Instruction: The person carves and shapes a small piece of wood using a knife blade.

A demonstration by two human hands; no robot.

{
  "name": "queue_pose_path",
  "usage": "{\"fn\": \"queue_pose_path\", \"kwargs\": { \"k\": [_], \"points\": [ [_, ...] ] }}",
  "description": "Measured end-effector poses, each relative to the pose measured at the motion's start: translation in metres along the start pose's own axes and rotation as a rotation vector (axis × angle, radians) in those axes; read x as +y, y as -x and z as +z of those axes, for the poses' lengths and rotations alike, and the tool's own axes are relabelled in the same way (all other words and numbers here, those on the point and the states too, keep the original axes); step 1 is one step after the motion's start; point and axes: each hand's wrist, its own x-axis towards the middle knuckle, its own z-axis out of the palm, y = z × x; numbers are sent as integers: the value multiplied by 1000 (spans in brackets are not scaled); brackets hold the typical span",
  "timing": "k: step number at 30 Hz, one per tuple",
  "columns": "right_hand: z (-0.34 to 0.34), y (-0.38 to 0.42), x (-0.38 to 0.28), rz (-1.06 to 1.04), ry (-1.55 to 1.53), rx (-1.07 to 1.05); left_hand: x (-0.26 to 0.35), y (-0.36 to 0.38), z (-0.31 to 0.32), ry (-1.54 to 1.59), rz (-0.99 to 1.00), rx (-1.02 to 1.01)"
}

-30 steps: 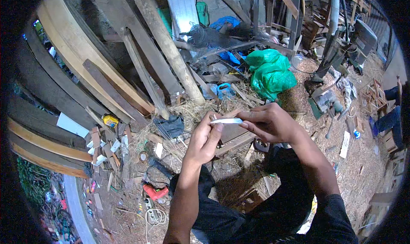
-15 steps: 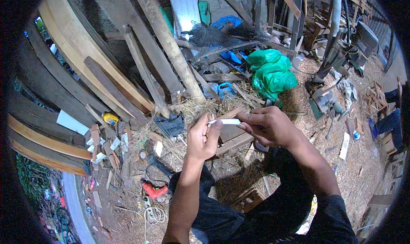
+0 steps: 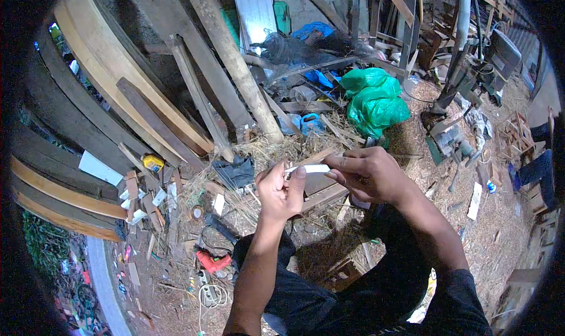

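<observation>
A small, narrow white strip (image 3: 315,168) spans the gap between my two hands. My left hand (image 3: 280,190) has its thumb and fingers pinched on the strip's left end. At the other end, the fingertips of my right hand (image 3: 366,177) are closed on the strip. What the strip is made of cannot be told. Behind and below the hands lie wooden pieces (image 3: 323,198) on the straw-littered ground.
Long boards (image 3: 106,47) and a pole (image 3: 235,65) lean at the upper left. Green plastic bags (image 3: 376,103) lie beyond the hands. A red power tool (image 3: 213,261), a white cable (image 3: 215,298) and a yellow tape measure (image 3: 153,162) are at the left.
My hands hold nearly the same pose on the white strip. Its right end and my fingers have shifted very slightly.
</observation>
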Motion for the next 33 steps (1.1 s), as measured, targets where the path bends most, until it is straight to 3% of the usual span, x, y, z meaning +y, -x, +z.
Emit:
{"fn": "queue_pose_path", "kwargs": {
  "k": [9,13,15,19,23,29,32,33],
  "points": [
    [-5,-3,-1,-29,50,30,4,-1,5,-1,-30,24],
    [8,-4,5,-12,38,109,-5,5,18,-71,69,118],
    [17,-6,11,-78,-6,183,1,6,24,-61,14,91],
    [7,-14,9,261,-164,184,-11,7,27,101,-158,89],
    [19,-12,34,212,-222,287,-30,5,18,303,-301,60],
    [20,-14,14,129,-213,125,-47,-2,14,395,-582,65],
    [27,-16,12,125,-178,70,-47,-5,6,462,-452,42],
    [29,-17,12,110,-153,58,-36,-8,6,475,-492,61]
  ]
}}
